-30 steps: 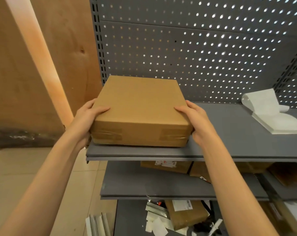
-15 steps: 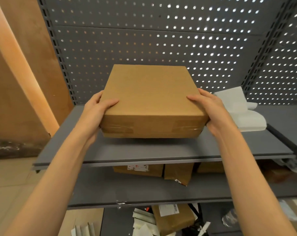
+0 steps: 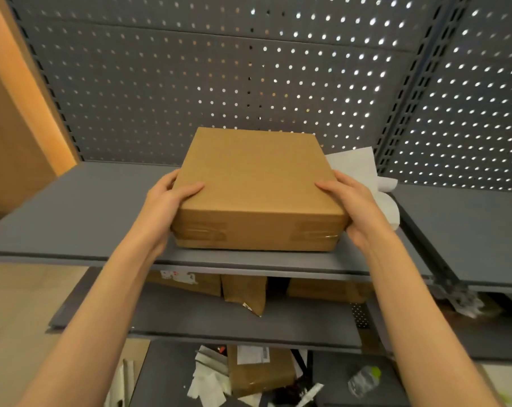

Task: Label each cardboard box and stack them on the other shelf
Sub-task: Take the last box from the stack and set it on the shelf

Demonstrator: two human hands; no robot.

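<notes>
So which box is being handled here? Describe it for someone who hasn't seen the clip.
Find the grey top shelf before the pegboard. The cardboard box there is flat, plain brown, held between left hand and right hand. The lower-shelf boxes go untouched.

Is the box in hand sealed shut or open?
Shut: the cardboard box shows flat closed top, clear tape on its front corners.

We find no text that we can read. Below our left hand (image 3: pixel 163 207), a white label (image 3: pixel 178 277) with red marks sits on a box on the lower shelf, too blurred to make out. Lower still, a printed slip (image 3: pixel 253 354) lies on another box, its lines likewise illegible.
</notes>
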